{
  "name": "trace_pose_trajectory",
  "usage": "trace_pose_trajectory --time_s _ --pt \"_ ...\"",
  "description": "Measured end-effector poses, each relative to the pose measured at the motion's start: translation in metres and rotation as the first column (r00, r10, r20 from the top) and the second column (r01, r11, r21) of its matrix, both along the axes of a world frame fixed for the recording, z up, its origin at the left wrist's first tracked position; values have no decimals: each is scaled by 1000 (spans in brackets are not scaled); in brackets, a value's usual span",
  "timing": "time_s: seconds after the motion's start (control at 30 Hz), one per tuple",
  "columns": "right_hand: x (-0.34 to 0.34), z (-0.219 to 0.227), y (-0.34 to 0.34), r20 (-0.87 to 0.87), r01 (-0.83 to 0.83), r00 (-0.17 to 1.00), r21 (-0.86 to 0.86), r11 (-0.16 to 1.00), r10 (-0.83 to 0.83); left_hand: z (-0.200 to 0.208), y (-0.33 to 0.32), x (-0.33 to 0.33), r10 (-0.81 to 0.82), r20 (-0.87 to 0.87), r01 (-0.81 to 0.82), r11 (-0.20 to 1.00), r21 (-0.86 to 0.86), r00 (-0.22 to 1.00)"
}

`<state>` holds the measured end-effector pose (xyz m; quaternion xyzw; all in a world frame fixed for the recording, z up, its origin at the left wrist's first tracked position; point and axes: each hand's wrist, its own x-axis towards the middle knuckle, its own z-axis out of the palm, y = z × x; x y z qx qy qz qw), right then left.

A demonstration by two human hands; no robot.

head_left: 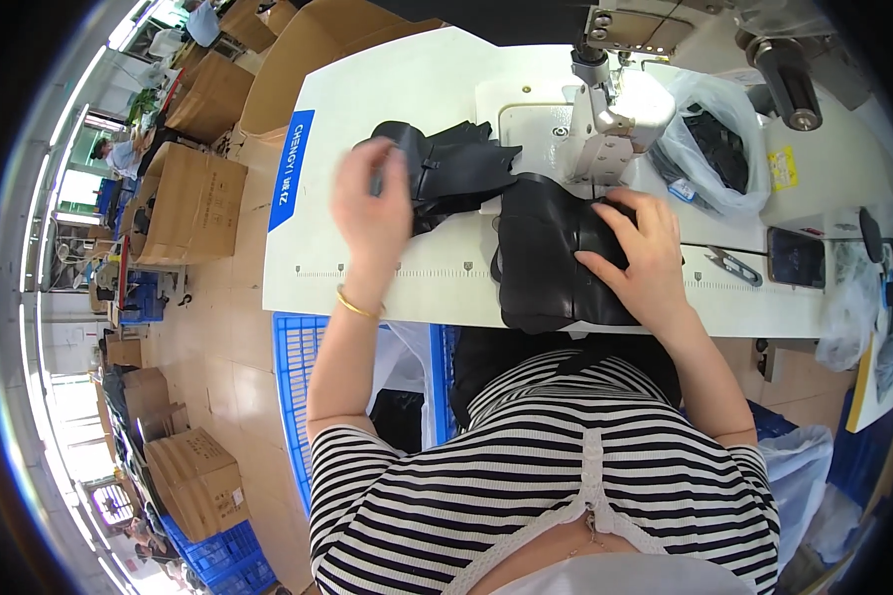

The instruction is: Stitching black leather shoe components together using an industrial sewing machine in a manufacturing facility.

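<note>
My left hand (372, 203) is blurred by motion over a stack of black leather pieces (461, 167) on the white sewing table (417, 84). Its fingers are too smeared to show whether they hold anything. My right hand (647, 260) grips a larger, seamed black leather piece (541, 263), thumb and curled fingers pressing its right side. That piece lies at the table's front edge, its far right part beneath the sewing machine head (615, 124). The needle area is partly hidden by the machine and my fingers.
Right of the machine are a clear plastic bag (714, 144) of black pieces, thread snips (734, 266) and a dark phone (797, 258). A blue plastic crate (303, 372) stands below the table's left front edge. Cardboard boxes (193, 203) stand on the floor to the left.
</note>
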<state>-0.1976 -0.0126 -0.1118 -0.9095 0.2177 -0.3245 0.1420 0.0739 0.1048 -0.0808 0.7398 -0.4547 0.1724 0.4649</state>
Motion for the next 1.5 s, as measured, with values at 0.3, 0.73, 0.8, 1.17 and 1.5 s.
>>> trace_pose_trajectory --time_s 0.3,0.73,0.8,1.17,1.5 --pt "8 7 0 90 -249 965 36 968 245 -44 14 -96 -234 -99 254 902 349 967" --pt "-4 32 -34 273 -368 917 292 883 292 0 -8 -107 -299 -947 629 714 -306 -122" --pt "-16 24 -57 250 -107 965 91 990 81 -11 -12 -112 -310 -930 549 821 -157 198" --pt "-71 -10 -148 -211 501 853 81 862 -477 -23 -13 -108 -320 -918 535 830 -154 233" --pt "-75 -12 -156 -56 489 863 -153 859 -502 -47 -7 -92 -60 -899 524 829 198 434"
